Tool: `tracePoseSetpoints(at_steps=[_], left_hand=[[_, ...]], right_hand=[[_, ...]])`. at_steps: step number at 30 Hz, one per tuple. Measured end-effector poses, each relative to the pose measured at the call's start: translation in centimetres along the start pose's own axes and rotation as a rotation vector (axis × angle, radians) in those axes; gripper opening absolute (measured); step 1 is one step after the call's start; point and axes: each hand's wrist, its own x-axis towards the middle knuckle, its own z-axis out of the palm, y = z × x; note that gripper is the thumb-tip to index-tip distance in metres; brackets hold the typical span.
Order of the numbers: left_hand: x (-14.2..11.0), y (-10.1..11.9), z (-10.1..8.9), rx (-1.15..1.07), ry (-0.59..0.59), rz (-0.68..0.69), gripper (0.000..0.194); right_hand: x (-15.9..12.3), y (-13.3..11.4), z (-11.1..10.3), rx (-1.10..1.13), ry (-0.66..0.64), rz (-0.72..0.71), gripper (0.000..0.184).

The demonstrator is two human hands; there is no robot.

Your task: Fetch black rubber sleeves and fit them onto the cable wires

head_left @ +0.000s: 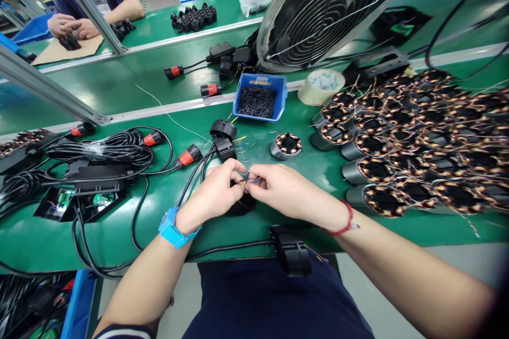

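Note:
My left hand (214,186) and my right hand (280,185) meet over the green bench, fingertips pinched together. Thin coloured wires (256,180), yellow and blue, show between them. Just below my fingers lies a black round part (243,205), mostly covered by my hands. Beyond my left hand are two black round caps (223,128) with wire ends sticking out. A single stator (287,146) with copper windings stands past my right hand. Nearer my body, another black round cap (292,254) on a cable rests at the bench edge.
Rows of stators (376,169) fill the right side. A blue bin (260,103) holds small black sleeves beside a tape roll (321,86). Coiled black cables (99,151) with red-banded connectors lie left. A large fan (326,16) stands behind. Across the bench, a co-worker's hands (75,26) handle a black part.

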Motion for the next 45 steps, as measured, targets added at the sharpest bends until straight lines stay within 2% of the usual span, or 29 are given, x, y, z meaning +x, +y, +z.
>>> tracePoseSetpoints(at_steps=[4, 7, 9, 14, 18, 23, 25, 28, 30, 34, 39, 41, 45], left_hand=[[0.0, 0.1, -0.1, 0.025, 0.012, 0.004, 0.029], [-0.1, 0.2, -0.1, 0.016, -0.012, 0.012, 0.028], [-0.1, 0.3, -0.1, 0.014, -0.026, 0.008, 0.027], [-0.2, 0.8, -0.1, 0.043, -0.036, -0.002, 0.034], [-0.4, 1.1, 0.1, 0.132, -0.042, -0.005, 0.033], [-0.8, 1.3, 0.1, 0.22, -0.03, 0.008, 0.034], [-0.9, 1.3, 0.1, 0.222, -0.032, 0.0, 0.037], [-0.9, 1.4, 0.0, 0.216, -0.052, 0.004, 0.038], [-0.9, 1.5, 0.0, 0.212, -0.058, 0.008, 0.038], [-0.8, 1.5, 0.0, 0.202, -0.066, -0.015, 0.043], [-0.7, 1.2, 0.0, 0.154, -0.096, 0.017, 0.049], [-0.7, 1.2, 0.0, 0.171, -0.057, 0.026, 0.043], [-0.6, 1.2, -0.3, 0.297, 0.045, 0.061, 0.005]], right_hand=[[0.1, 0.4, -0.4, 0.112, -0.031, -0.032, 0.007], [0.0, 0.7, -0.5, 0.297, -0.012, -0.075, 0.017], [0.0, 0.7, -0.6, 0.333, -0.016, -0.108, 0.012], [0.3, 0.5, -1.1, 0.071, 0.003, -0.123, 0.016], [0.7, 0.0, -1.4, -0.059, -0.062, -0.127, 0.019], [1.2, -0.9, -1.0, -0.236, -0.113, -0.217, 0.024], [1.1, -0.6, -1.0, -0.194, -0.119, -0.217, 0.021], [0.6, 0.4, -1.4, -0.019, -0.105, -0.207, 0.007], [0.2, 1.0, -1.6, 0.035, -0.074, -0.197, 0.012], [0.2, 0.9, -1.5, 0.011, -0.054, -0.159, 0.013], [0.7, 0.1, -1.3, -0.045, -0.094, -0.202, 0.017], [0.8, 0.2, -1.5, -0.074, -0.074, -0.187, 0.017], [0.8, 1.1, -1.7, -0.034, 0.017, -0.197, 0.014]])
